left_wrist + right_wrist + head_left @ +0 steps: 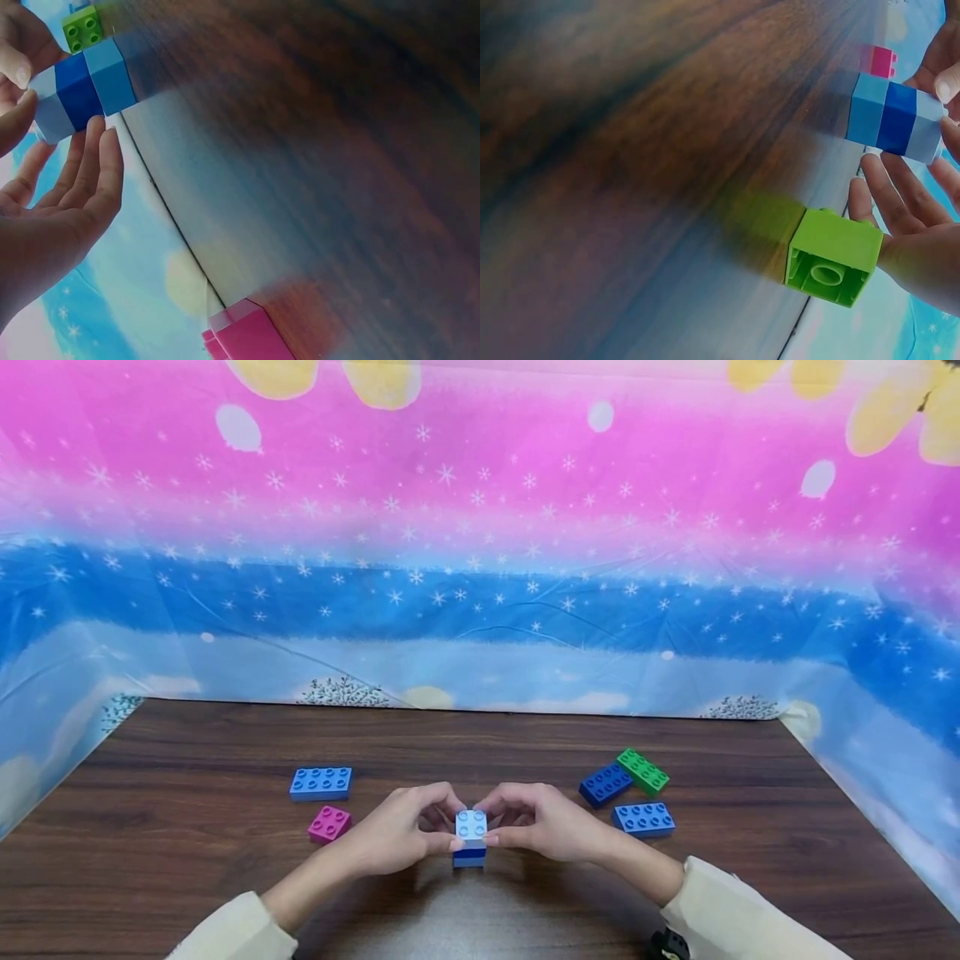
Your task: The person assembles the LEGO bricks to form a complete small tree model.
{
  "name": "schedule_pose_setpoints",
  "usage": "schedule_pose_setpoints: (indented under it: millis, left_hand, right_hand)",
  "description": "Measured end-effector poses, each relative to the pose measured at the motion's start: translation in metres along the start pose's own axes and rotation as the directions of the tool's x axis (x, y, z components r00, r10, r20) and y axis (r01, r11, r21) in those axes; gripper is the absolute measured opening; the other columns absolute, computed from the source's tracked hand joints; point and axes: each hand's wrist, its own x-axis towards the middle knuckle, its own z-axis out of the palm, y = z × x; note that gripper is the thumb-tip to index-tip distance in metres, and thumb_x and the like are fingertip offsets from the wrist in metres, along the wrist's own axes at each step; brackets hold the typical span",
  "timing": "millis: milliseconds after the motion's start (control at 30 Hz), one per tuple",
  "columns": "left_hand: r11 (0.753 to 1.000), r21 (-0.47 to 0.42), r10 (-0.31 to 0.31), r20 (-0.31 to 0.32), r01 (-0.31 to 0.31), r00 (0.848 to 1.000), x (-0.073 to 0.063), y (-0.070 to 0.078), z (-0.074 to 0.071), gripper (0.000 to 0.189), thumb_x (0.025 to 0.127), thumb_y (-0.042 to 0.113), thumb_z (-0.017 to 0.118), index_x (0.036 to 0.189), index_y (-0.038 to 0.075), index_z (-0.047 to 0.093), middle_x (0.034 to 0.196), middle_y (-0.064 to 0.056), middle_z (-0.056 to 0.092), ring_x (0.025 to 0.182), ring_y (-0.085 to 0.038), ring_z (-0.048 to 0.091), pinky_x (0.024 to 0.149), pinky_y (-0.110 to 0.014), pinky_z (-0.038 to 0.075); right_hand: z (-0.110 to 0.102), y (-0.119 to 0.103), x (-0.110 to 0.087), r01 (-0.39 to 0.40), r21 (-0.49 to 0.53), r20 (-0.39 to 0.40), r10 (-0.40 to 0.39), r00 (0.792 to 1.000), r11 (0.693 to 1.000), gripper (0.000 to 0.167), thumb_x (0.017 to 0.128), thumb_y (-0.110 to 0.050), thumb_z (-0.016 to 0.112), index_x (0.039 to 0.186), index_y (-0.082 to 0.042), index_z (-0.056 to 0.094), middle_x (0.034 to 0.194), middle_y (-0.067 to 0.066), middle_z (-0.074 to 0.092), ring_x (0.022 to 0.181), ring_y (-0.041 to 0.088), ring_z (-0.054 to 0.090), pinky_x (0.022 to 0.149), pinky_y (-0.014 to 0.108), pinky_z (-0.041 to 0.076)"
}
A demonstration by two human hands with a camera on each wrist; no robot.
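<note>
A short stack of toy building bricks stands on the table in front of the person. Its top is a pale blue brick (471, 828), with a dark blue brick (79, 91) in the middle and a medium blue brick (868, 110) at the bottom. From the left side, the left hand (401, 832) pinches the pale blue brick between thumb and fingers. The right hand (551, 827) pinches the same brick from the opposite side. Beside the right hand, a lime green brick (838, 244) lies with its hollow underside showing; in the head view it is hidden.
To the left lie a blue brick (321, 784) and a pink brick (329, 824). On the right are a green brick (642, 772), a navy brick (606, 785) touching or close to it, and another blue brick (643, 819). A printed cloth (480, 610) hangs behind the wooden table (187, 860).
</note>
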Motion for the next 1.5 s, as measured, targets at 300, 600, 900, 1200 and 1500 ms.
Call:
schedule_pose_setpoints:
  millis: [300, 600, 900, 1200, 1500]
  left_hand:
    - [1.000, -0.007, -0.013, 0.003, 0.013, 1.000, 0.001, 0.001, 0.000, 0.017, 0.080, 0.009, 0.069, 0.092, 0.008, 0.057, 0.085, 0.001, 0.062, 0.078, -0.015, 0.058, 0.066, -0.027, 0.048]
    - [1.000, 0.006, -0.023, -0.001, 0.023, 1.000, 0.001, 0.000, 0.000, 0.018, 0.080, 0.011, 0.069, 0.092, 0.009, 0.057, 0.083, 0.002, 0.061, 0.077, -0.014, 0.058, 0.066, -0.028, 0.047]
    - [0.999, -0.008, -0.031, 0.003, 0.031, 1.000, 0.000, 0.000, -0.001, 0.019, 0.080, 0.012, 0.069, 0.094, 0.009, 0.057, 0.085, 0.001, 0.061, 0.079, -0.015, 0.058, 0.068, -0.029, 0.048]
    - [0.999, -0.017, -0.037, 0.009, 0.037, 0.999, 0.000, -0.001, -0.001, 0.019, 0.080, 0.013, 0.069, 0.094, 0.009, 0.057, 0.086, 0.001, 0.061, 0.080, -0.015, 0.058, 0.068, -0.030, 0.048]
    - [0.999, -0.024, -0.034, 0.014, 0.034, 0.999, 0.000, -0.001, -0.001, 0.019, 0.080, 0.012, 0.069, 0.094, 0.009, 0.057, 0.085, 0.000, 0.061, 0.080, -0.016, 0.058, 0.067, -0.030, 0.048]
  right_hand:
    - [-0.010, 0.001, -0.010, -0.079, 0.020, 0.007, 0.079, 0.997, 0.997, 0.030, 0.088, -0.022, 0.062, 0.117, -0.015, 0.058, 0.108, 0.001, 0.063, 0.101, 0.016, 0.057, 0.081, 0.029, 0.047]
    - [-0.040, 0.008, -0.032, -0.038, -0.118, -0.102, 0.026, 0.994, 0.992, 0.033, 0.087, -0.024, 0.063, 0.115, -0.007, 0.059, 0.108, 0.008, 0.062, 0.098, 0.021, 0.057, 0.079, 0.032, 0.047]
    - [-0.065, 0.025, -0.059, -0.078, -0.194, -0.161, 0.047, 0.986, 0.978, 0.034, 0.085, -0.026, 0.065, 0.113, -0.007, 0.060, 0.107, 0.008, 0.062, 0.098, 0.026, 0.055, 0.079, 0.033, 0.046]
    - [-0.083, 0.040, -0.086, -0.157, -0.277, -0.197, 0.104, 0.975, 0.948, 0.040, 0.082, -0.031, 0.067, 0.113, -0.007, 0.059, 0.110, 0.007, 0.060, 0.102, 0.027, 0.054, 0.082, 0.040, 0.045]
    - [-0.086, 0.054, -0.102, -0.221, -0.352, -0.246, 0.138, 0.959, 0.910, 0.038, 0.080, -0.030, 0.070, 0.111, -0.009, 0.060, 0.111, 0.006, 0.058, 0.104, 0.028, 0.053, 0.081, 0.040, 0.046]
